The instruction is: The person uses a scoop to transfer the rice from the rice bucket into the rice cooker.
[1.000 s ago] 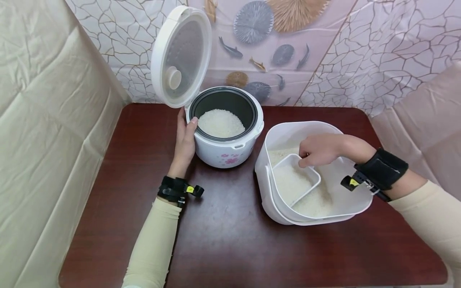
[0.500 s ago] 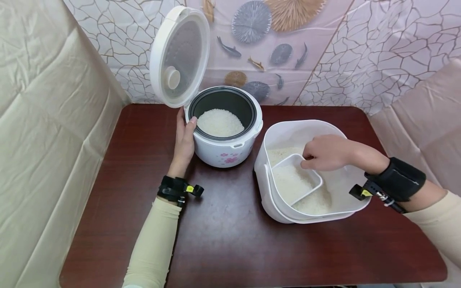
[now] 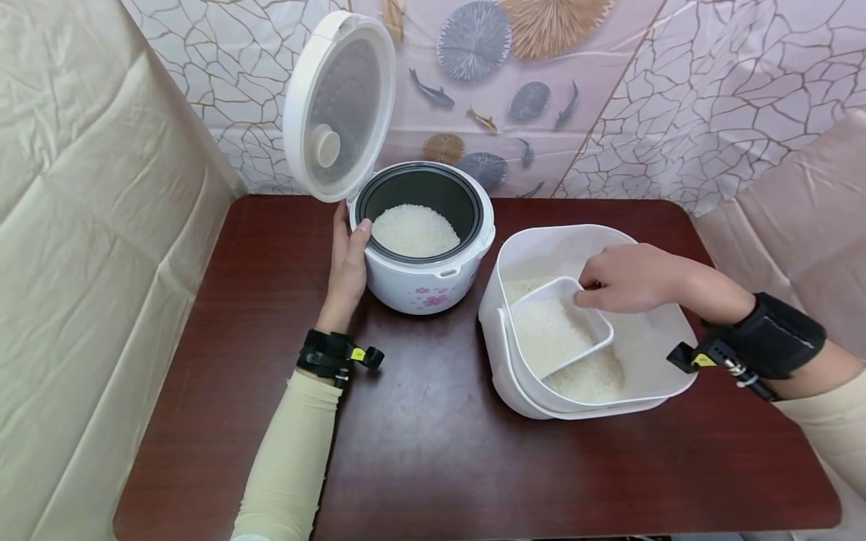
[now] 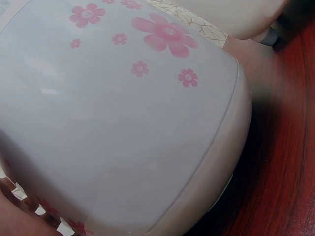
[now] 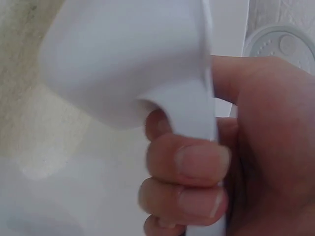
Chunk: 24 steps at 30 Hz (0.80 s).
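Right hand (image 3: 625, 278) grips a rice-filled scoop (image 3: 558, 327) inside the rice tub (image 3: 666, 376) — left hand (image 3: 346, 269), fingers straight, steadies the rice-holding cooker (image 3: 422, 282).

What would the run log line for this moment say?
left hand: rests on cooker side | right hand: grips scoop, full of rice, in bin | lid: open

On table (image 3: 419, 443): rice cooker (image 3: 425, 259) at back centre, lid (image 3: 338, 105) standing open behind-left, rice (image 3: 414, 230) inside. Right of cooker, just beside: tub (image 3: 666, 368) with scoop (image 3: 558, 330) in it, over more rice. Left hand (image 3: 346, 274) against cooker's left side; right hand (image 3: 629, 278) at scoop's far edge.
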Available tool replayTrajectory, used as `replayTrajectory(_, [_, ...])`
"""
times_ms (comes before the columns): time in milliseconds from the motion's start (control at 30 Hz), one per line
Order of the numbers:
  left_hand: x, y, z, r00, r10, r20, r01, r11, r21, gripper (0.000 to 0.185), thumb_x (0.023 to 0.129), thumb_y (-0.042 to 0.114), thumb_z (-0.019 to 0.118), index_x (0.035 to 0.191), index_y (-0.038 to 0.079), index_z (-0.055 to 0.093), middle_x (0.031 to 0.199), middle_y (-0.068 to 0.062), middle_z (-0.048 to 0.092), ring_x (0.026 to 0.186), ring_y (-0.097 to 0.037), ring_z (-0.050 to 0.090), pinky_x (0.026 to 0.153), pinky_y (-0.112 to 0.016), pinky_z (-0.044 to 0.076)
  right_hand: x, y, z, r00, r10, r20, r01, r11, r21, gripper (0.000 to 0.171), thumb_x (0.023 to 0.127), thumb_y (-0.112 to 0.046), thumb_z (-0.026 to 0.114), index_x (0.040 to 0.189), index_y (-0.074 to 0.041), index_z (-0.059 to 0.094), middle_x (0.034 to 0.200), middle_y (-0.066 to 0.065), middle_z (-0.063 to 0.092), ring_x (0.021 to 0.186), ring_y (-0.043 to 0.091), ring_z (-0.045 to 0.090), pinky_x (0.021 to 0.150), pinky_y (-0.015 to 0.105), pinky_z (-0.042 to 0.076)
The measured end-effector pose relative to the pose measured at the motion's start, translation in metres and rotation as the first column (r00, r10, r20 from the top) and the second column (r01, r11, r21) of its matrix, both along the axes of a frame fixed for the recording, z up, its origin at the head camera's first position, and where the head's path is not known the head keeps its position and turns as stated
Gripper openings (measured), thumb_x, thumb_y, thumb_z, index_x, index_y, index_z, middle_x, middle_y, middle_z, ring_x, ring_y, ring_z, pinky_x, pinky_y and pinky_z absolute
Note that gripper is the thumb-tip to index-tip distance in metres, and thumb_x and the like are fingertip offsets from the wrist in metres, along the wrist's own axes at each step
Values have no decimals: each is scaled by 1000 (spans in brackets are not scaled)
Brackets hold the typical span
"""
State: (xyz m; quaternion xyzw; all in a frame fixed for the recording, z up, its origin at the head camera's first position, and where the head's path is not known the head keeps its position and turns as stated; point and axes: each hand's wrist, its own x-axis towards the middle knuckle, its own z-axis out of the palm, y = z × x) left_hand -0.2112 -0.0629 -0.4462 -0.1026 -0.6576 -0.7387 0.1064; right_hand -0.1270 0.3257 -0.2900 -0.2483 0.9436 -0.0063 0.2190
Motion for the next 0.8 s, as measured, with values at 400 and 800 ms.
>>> replayTrajectory(400, [1, 1, 3, 1000, 5, 4, -5, 1000, 1, 84, 100, 44, 51, 168, 10, 18, 169, -5, 31, 151, -16, 35, 123, -35, 26, 8, 2, 8, 996, -92, 11, 92, 996, -14, 35, 101, -32, 64, 67, -23, 60, 69, -7, 50, 67, 13, 48, 60, 34, 41])
replayTrajectory(800, [0, 1, 1, 1000, 8, 5, -8, 1000, -23, 84, 99, 46, 51, 169, 12, 19, 170, -4, 29, 152, -15, 32, 124, -36, 24, 10, 8, 10, 991, -117, -67, 115, 993, -35, 42, 101, -31, 64, 62, -22, 52, 66, -7, 48, 64, 11, 46, 58, 32, 37])
